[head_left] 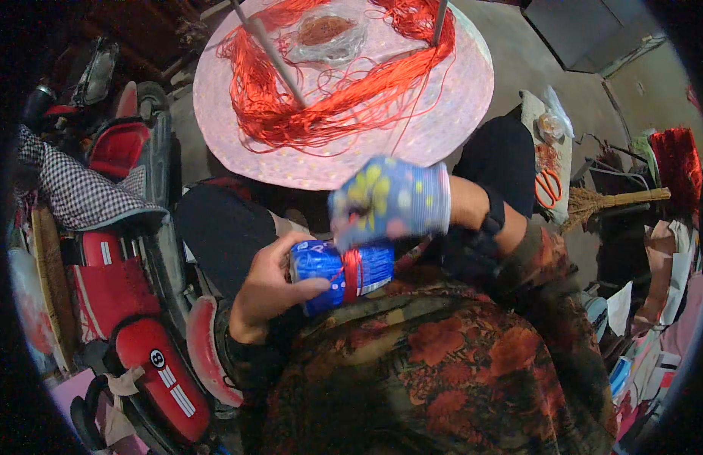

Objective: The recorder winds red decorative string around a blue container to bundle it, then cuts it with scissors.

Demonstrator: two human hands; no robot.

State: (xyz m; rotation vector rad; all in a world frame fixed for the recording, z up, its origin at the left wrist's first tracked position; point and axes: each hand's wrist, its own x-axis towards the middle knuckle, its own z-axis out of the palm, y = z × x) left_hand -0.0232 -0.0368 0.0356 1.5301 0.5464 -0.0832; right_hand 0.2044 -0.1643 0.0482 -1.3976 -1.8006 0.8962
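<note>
My bare left hand [279,287] grips a blue cylindrical packet [318,271], its thumb lying along the near side. A band of red cord [353,273] is wound round the packet's middle. Just above the packet, my right hand [389,201] wears a blue glove with yellow flowers. Its fingers are curled and somewhat blurred close to the winding, and a thin red strand runs from the table to the glove. On the round pink table [215,121] lies a large loose skein of red cord [336,102], looped around upright rods [272,61].
A clear plastic bag [329,38] with reddish-brown contents sits inside the skein. Orange-handled scissors [549,188] lie on a pale cushion at right, near a straw broom [617,201]. A red scooter-like vehicle [162,379] stands close at left. Papers and bags crowd the lower right.
</note>
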